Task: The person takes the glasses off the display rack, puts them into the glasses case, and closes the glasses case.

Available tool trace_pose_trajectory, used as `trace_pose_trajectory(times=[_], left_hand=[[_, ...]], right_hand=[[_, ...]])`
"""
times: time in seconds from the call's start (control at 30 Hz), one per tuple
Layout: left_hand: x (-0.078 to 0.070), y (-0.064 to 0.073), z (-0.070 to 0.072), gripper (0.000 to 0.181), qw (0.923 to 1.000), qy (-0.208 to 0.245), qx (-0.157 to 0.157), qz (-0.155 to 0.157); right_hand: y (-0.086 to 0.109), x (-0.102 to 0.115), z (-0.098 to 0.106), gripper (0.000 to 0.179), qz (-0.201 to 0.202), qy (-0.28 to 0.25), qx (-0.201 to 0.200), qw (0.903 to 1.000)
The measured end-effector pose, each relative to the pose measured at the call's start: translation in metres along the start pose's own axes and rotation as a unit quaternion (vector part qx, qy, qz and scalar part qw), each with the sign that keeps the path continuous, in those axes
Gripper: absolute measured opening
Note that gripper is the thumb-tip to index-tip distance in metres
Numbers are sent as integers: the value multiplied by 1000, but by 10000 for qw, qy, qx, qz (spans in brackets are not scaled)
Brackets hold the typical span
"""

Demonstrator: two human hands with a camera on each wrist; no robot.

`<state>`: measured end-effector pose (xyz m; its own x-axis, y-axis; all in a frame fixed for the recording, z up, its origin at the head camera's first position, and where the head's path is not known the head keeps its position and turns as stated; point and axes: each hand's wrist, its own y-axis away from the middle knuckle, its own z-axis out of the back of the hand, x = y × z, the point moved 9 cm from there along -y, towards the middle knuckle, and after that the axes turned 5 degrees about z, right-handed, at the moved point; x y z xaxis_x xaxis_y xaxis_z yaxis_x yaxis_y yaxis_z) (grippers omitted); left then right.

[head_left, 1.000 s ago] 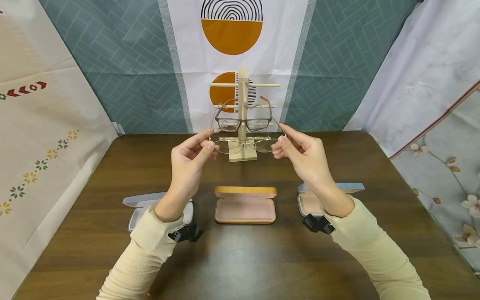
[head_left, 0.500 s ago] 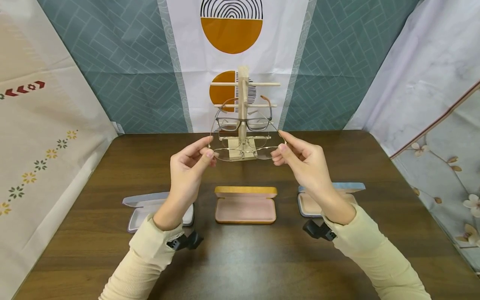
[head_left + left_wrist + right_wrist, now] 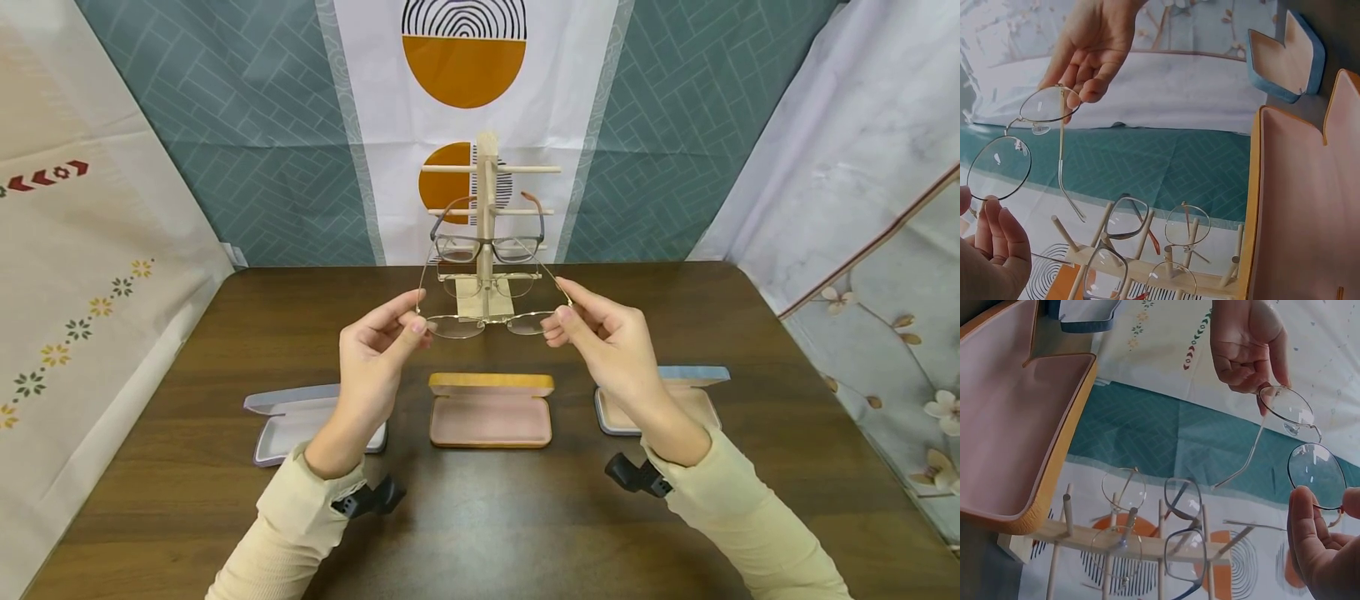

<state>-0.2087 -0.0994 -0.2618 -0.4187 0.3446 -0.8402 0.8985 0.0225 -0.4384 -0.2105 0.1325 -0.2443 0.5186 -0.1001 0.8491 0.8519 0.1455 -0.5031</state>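
Both hands hold a pair of thin gold wire-rimmed eyeglasses (image 3: 459,329) in front of a wooden display stand (image 3: 487,179), temples unfolded and pointing toward it. My left hand (image 3: 378,346) pinches the left hinge corner between thumb and fingers. At the opposite corner, my right hand (image 3: 611,342) pinches the frame in the same way. On the stand sit dark-framed eyeglasses (image 3: 457,247) with orange-brown temple tips. Below them rests another wire-rimmed pair (image 3: 517,285), partly seen between the held temples. The held round lenses (image 3: 1000,165) show clearly in the left wrist view.
Three opened glasses cases stand on the dark wooden table (image 3: 487,533): a lavender one (image 3: 285,429) at left, partly behind the left forearm, an orange one (image 3: 491,422) in the middle, and a blue one (image 3: 693,406) at right, partly covered by the right forearm. Patterned cloths hang behind.
Both hands have drawn the wire-rimmed eyeglasses back from the stand, toward the person. The wire-rimmed pair on the stand now shows more fully. The cases and stand have not moved.
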Motion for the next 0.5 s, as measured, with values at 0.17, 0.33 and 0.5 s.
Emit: trace_pose_trajectory(times=[0.17,0.33,0.5], left_hand=[[3,4,2,29,9999,-76,24,73],[5,8,4,27,9997,-156,40,162],[7,11,6,28,9994,-264,10,244]], right_hand=[[4,-2,-1,37,-37,-93,-11,9999],[8,-4,-3,37,-25,-199,1,9998],[12,-6,-4,38,20,-173,19,9998]])
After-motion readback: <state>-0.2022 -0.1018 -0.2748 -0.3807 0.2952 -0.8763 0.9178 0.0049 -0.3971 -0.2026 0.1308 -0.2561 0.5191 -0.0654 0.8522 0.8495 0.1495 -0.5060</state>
